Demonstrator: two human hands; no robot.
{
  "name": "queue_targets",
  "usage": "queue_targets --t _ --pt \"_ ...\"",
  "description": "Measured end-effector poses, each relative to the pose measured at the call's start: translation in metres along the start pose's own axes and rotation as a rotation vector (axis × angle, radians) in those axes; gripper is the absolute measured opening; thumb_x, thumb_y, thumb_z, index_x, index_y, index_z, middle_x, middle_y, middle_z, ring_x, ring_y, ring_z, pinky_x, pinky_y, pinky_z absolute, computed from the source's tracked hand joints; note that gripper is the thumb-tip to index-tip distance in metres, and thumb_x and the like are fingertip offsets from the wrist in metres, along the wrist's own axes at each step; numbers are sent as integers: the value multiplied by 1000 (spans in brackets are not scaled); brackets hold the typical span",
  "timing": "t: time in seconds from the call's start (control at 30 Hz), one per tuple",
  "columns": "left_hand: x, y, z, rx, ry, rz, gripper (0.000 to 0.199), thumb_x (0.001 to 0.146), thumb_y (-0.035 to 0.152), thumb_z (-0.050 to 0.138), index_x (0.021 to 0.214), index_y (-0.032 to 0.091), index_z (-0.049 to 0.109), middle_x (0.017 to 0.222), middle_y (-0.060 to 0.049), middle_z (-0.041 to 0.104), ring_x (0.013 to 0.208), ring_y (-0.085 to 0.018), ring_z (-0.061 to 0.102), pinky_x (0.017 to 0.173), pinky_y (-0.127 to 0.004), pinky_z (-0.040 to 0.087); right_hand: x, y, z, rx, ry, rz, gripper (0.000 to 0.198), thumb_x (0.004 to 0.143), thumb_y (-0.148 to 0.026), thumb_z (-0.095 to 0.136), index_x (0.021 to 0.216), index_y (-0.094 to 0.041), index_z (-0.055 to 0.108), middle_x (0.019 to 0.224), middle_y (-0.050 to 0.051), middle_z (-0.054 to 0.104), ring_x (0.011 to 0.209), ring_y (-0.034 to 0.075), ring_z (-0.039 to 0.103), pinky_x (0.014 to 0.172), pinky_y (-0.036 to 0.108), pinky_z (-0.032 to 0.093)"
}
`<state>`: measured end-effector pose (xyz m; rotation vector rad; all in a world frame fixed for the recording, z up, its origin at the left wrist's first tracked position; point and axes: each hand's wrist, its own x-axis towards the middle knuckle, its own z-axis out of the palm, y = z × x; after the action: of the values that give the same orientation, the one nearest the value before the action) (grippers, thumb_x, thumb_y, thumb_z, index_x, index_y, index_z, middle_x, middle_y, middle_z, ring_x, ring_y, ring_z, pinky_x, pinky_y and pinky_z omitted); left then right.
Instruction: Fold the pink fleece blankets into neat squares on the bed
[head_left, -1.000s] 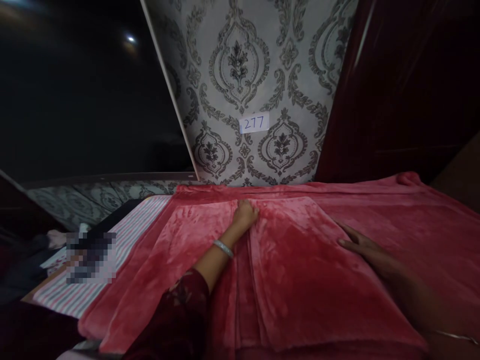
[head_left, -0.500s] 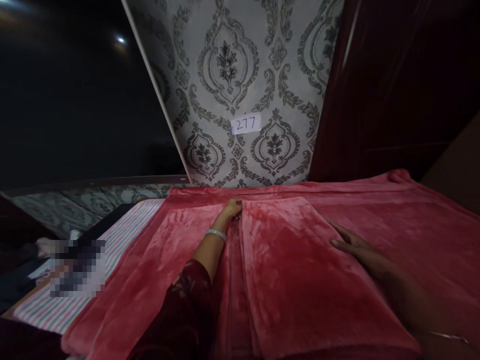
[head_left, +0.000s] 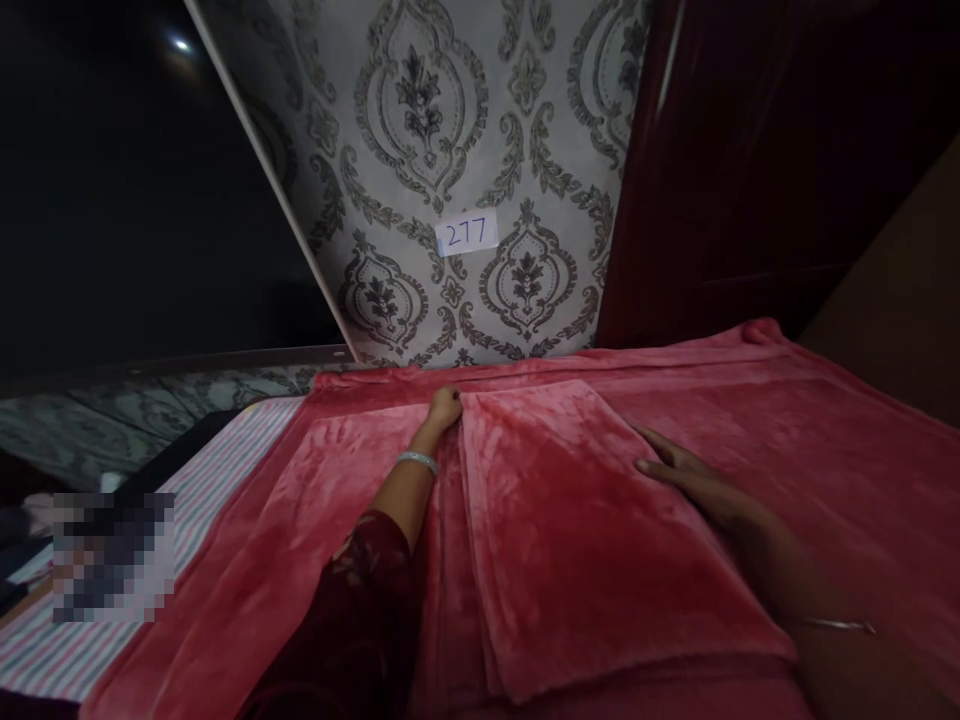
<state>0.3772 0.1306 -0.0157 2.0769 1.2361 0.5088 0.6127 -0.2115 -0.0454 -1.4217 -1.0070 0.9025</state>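
Observation:
A plush red blanket (head_left: pixel 750 460) is spread over the surface, with a folded section (head_left: pixel 600 540) lying on top in the middle. My left hand (head_left: pixel 445 407) has its fingers closed at the far left corner of that folded section. Its fingertips are partly hidden. Along the section's right edge rests my right hand (head_left: pixel 682 475), thumb and fingers apart, the thumb lying on the cloth. Another flat layer of the same blanket extends left of my left forearm.
A striped cloth (head_left: pixel 232 475) shows under the blanket on the left. Behind stand a large dark screen (head_left: pixel 150 220), a patterned wall (head_left: pixel 465 150) with a paper label (head_left: pixel 466 232) reading 277, and a dark red glossy panel (head_left: pixel 735 180). A blurred patch covers something at lower left.
The whole view has shifted slightly, so the scene sits a little further left. Both hands stay at the same places on the folded section, whose near edge shows more fully.

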Motion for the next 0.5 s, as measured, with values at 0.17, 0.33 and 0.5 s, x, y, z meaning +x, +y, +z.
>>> queue_targets --t 0.17,0.33,0.5 --pt "4 4 -6 -33 -27 -111 39 96 39 64 127 17 61 125 -10 64 105 -22 66 88 -43 58 2 1 -2 -20 -15 -29 78 81 -58 73 151 -39 47 155 -3 49 146 36 39 122 57 31" --pt "1 12 -3 24 61 -140 34 95 44 63 111 14 67 105 -8 71 90 -19 69 78 -36 58 3 3 -2 -20 -20 -36 78 81 -58 74 151 -37 48 156 -2 47 146 36 39 122 55 33" --pt "-2 20 2 147 136 -92 21 82 33 76 84 13 72 87 -11 75 94 -26 71 73 -29 51 4 4 -3 -30 -28 -48 80 81 -59 73 152 -35 46 156 -1 47 146 36 39 123 55 31"
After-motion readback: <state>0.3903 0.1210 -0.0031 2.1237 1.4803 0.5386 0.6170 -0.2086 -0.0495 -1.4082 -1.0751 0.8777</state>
